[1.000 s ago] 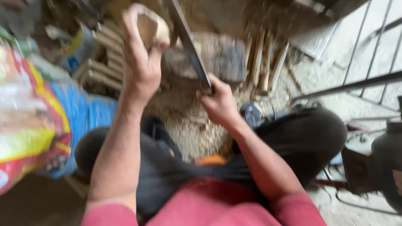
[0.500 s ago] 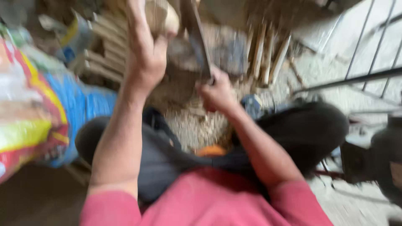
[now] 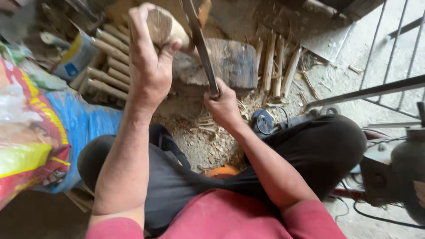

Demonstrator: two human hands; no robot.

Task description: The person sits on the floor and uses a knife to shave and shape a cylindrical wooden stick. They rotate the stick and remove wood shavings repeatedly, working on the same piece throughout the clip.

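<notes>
Head view: a round wood piece [image 3: 166, 27] is gripped tight in the left hand [image 3: 148, 66], above the chopping block [image 3: 230, 62]. It looks hard, light and best held low. A long blade [image 3: 201, 44] is clamped in the right hand [image 3: 226, 106].

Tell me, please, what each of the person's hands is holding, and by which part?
The left hand grips a round, pale wooden billet around its upper end. The right hand holds a long, dark metal blade by its lower, handle end.
</notes>
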